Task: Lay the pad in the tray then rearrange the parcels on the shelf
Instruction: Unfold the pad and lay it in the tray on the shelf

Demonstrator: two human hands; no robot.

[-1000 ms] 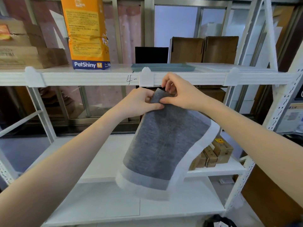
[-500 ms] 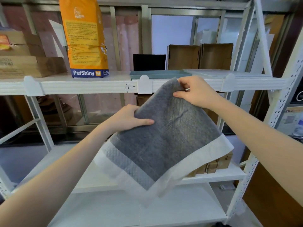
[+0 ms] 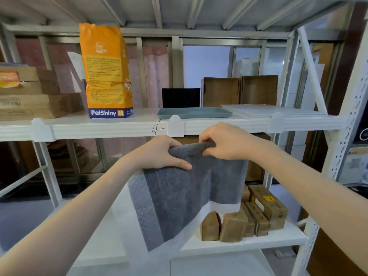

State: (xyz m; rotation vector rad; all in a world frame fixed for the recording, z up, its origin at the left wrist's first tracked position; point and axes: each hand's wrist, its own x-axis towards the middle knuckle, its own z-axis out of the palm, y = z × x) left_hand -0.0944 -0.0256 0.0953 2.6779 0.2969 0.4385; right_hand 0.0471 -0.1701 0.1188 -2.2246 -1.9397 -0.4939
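Pad (image 3: pixel 179 200) grey, quilted, white border; tray (image 3: pixel 194 113) blue-grey.

Head view — forward, shelf (image 3: pixel 103 127) close.

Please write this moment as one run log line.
pad: held by both hands, hanging | tray: empty | parcels: untouched

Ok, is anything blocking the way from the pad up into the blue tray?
Nothing visible lies in the tray. The pad hangs from both hands below the shelf's front rail, so it must be lifted over that rail first. The orange bag stands left of the tray, clear of the path.
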